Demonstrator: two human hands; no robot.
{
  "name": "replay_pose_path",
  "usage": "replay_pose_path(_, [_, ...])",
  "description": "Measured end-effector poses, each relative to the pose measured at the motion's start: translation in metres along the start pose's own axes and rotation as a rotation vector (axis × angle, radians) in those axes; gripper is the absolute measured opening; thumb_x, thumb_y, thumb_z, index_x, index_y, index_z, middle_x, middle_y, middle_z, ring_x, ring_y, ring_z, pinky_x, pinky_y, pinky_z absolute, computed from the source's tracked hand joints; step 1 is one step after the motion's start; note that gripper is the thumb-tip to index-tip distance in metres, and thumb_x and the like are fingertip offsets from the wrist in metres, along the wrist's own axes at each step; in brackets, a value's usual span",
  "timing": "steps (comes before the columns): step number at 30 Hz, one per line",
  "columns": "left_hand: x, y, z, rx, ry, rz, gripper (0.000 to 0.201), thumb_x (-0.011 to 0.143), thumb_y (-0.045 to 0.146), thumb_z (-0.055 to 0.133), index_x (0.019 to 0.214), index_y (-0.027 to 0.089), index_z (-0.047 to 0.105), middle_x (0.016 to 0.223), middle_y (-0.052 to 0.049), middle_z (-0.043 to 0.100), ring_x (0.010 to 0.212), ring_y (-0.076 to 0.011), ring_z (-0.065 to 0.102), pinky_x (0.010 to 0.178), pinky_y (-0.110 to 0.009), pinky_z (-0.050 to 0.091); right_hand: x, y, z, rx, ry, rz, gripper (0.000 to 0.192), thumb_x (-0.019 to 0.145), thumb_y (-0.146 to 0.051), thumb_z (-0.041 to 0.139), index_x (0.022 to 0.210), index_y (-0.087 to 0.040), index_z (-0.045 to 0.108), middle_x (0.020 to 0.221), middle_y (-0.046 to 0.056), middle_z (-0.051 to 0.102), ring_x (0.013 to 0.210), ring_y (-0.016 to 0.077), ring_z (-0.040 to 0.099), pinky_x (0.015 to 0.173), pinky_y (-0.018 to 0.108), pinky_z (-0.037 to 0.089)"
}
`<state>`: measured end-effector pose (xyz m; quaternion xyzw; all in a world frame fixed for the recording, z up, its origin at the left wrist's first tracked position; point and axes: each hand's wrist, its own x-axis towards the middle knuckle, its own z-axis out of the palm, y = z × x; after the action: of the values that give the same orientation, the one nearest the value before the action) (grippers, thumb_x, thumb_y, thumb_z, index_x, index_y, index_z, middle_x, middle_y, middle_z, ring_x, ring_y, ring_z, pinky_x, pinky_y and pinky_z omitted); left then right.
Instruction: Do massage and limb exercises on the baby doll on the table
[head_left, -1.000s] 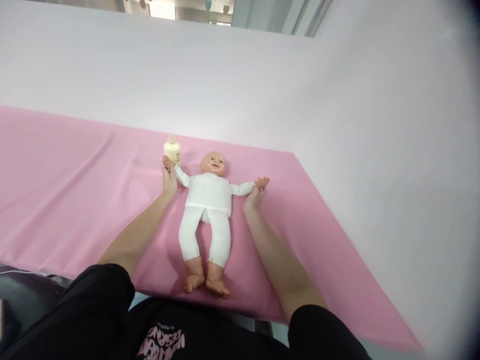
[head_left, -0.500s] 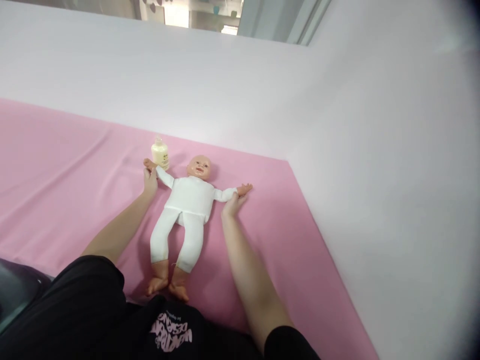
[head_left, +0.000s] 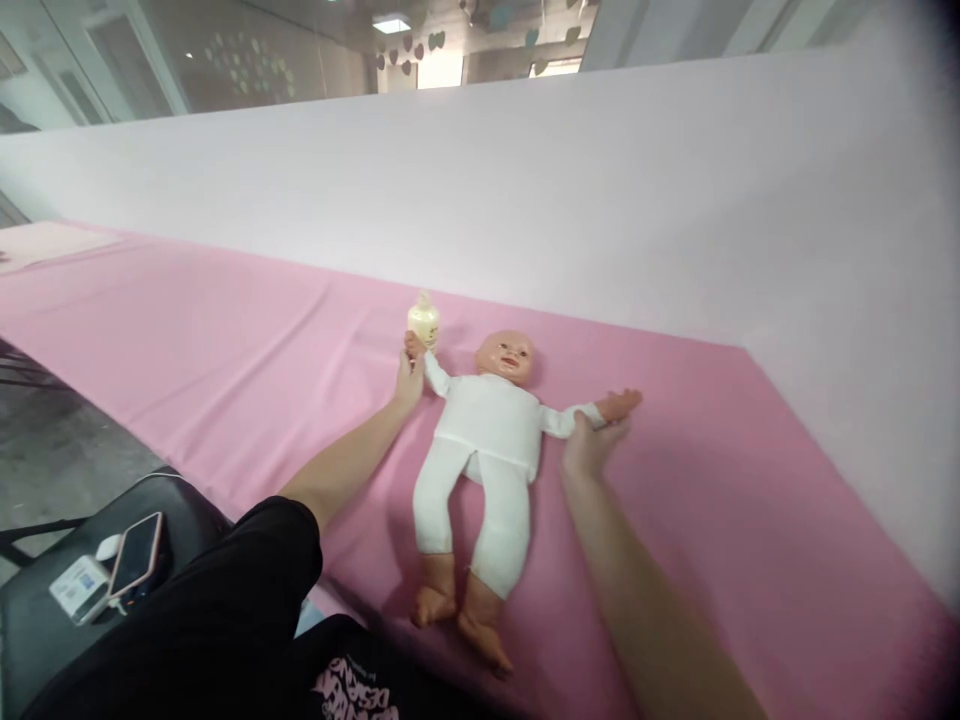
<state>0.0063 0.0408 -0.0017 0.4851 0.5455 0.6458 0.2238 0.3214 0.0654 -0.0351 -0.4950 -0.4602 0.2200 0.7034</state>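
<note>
A baby doll (head_left: 491,420) in a white top and trousers lies on its back on the pink-covered table (head_left: 225,360), arms spread wide and bare feet toward me. My left hand (head_left: 409,380) is closed around the doll's wrist on the left. On the other side, my right hand (head_left: 591,445) grips the doll's other forearm near the wrist, thumb on top. A bottle of pale yellow liquid (head_left: 424,320) stands upright just behind the doll's left-side hand, which partly covers it.
White wall (head_left: 420,190) runs behind and to the right of the table, with a window (head_left: 300,60) above. At lower left, a dark chair (head_left: 45,590) carries a phone (head_left: 137,553) and a small white box (head_left: 80,588). A pale cloth (head_left: 45,243) lies at the far left.
My view has swung left, so the doll, bottle and hands appear further right, and the chair with the phone has come into sight. Both hands keep hold of the doll's arms.
</note>
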Motion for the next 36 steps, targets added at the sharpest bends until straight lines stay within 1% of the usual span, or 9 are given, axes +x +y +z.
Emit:
replay_pose_path(5, [-0.005, -0.012, 0.012, -0.095, -0.036, -0.010, 0.049, 0.100, 0.051, 0.052, 0.141, 0.026, 0.042, 0.141, -0.017, 0.057, 0.123, -0.0272, 0.059, 0.107, -0.047, 0.045, -0.007, -0.005, -0.006, 0.094, 0.016, 0.031, 0.077, 0.069, -0.017, 0.062, 0.143, -0.028, 0.045, 0.159, 0.014, 0.044, 0.144, 0.0239, 0.050, 0.122, 0.038, 0.041])
replay_pose_path(10, [-0.013, -0.015, 0.015, -0.095, -0.051, 0.084, 0.054, 0.101, 0.052, 0.047, 0.146, 0.023, 0.039, 0.143, -0.019, 0.052, 0.130, -0.0279, 0.054, 0.110, -0.047, 0.044, -0.010, -0.011, -0.010, 0.135, 0.010, -0.029, 0.079, 0.072, -0.013, 0.057, 0.148, -0.026, 0.040, 0.164, 0.012, 0.036, 0.150, 0.0214, 0.042, 0.124, 0.035, 0.036])
replay_pose_path(13, [-0.013, -0.012, 0.013, -0.010, -0.061, 0.174, 0.057, 0.102, 0.055, 0.044, 0.147, 0.021, 0.039, 0.144, -0.020, 0.050, 0.135, -0.0286, 0.050, 0.115, -0.048, 0.040, -0.014, -0.026, -0.009, 0.105, -0.068, -0.108, 0.080, 0.073, -0.013, 0.056, 0.150, -0.023, 0.037, 0.160, 0.012, 0.042, 0.147, 0.0239, 0.045, 0.126, 0.045, 0.034])
replay_pose_path(16, [-0.010, -0.008, 0.015, 0.159, -0.192, 0.358, 0.056, 0.102, 0.055, 0.045, 0.146, 0.021, 0.046, 0.147, -0.019, 0.049, 0.142, -0.0290, 0.045, 0.121, -0.047, 0.034, -0.020, -0.039, -0.004, 0.034, -0.236, -0.260, 0.068, 0.078, -0.013, 0.056, 0.145, -0.022, 0.046, 0.157, 0.011, 0.047, 0.148, 0.0240, 0.044, 0.127, 0.049, 0.030])
replay_pose_path(19, [-0.009, -0.005, 0.021, 0.345, -0.413, 0.508, 0.050, 0.101, 0.052, 0.048, 0.139, 0.021, 0.057, 0.142, -0.016, 0.055, 0.137, -0.0296, 0.050, 0.120, -0.050, 0.036, -0.024, -0.040, 0.001, -0.121, -0.369, -0.362, 0.054, 0.083, -0.015, 0.055, 0.137, -0.026, 0.057, 0.139, 0.009, 0.064, 0.133, 0.0258, 0.058, 0.119, 0.051, 0.042])
replay_pose_path(23, [-0.008, -0.004, 0.026, 0.431, -0.587, 0.572, 0.045, 0.104, 0.044, 0.044, 0.139, 0.021, 0.060, 0.139, -0.015, 0.060, 0.130, -0.0284, 0.054, 0.117, -0.049, 0.038, -0.024, -0.034, 0.004, -0.275, -0.511, -0.461, 0.046, 0.084, -0.010, 0.048, 0.121, -0.027, 0.069, 0.125, 0.007, 0.071, 0.123, 0.0276, 0.062, 0.115, 0.054, 0.043])
replay_pose_path(28, [-0.003, -0.007, 0.025, 0.375, -0.545, 0.556, 0.057, 0.099, 0.059, 0.048, 0.140, 0.020, 0.058, 0.138, -0.016, 0.061, 0.132, -0.0311, 0.053, 0.119, -0.051, 0.036, -0.018, -0.028, 0.005, -0.274, -0.528, -0.462, 0.046, 0.089, -0.013, 0.047, 0.129, -0.028, 0.064, 0.131, 0.006, 0.068, 0.128, 0.0266, 0.059, 0.119, 0.052, 0.041])
replay_pose_path(32, [-0.001, -0.009, 0.025, 0.185, -0.366, 0.456, 0.070, 0.096, 0.070, 0.047, 0.143, 0.019, 0.048, 0.144, -0.019, 0.056, 0.138, -0.0304, 0.050, 0.121, -0.049, 0.034, -0.010, -0.019, 0.001, -0.133, -0.415, -0.356, 0.056, 0.093, -0.030, 0.057, 0.148, -0.027, 0.044, 0.150, 0.010, 0.053, 0.142, 0.0268, 0.048, 0.124, 0.053, 0.035])
replay_pose_path(36, [0.006, -0.014, 0.021, -0.015, -0.138, 0.222, 0.068, 0.096, 0.073, 0.044, 0.142, 0.023, 0.040, 0.149, -0.017, 0.052, 0.139, -0.0257, 0.052, 0.118, -0.042, 0.040, 0.007, 0.001, -0.002, 0.032, -0.228, -0.241, 0.068, 0.092, -0.035, 0.058, 0.153, -0.026, 0.030, 0.162, 0.012, 0.036, 0.153, 0.0276, 0.034, 0.126, 0.060, 0.027])
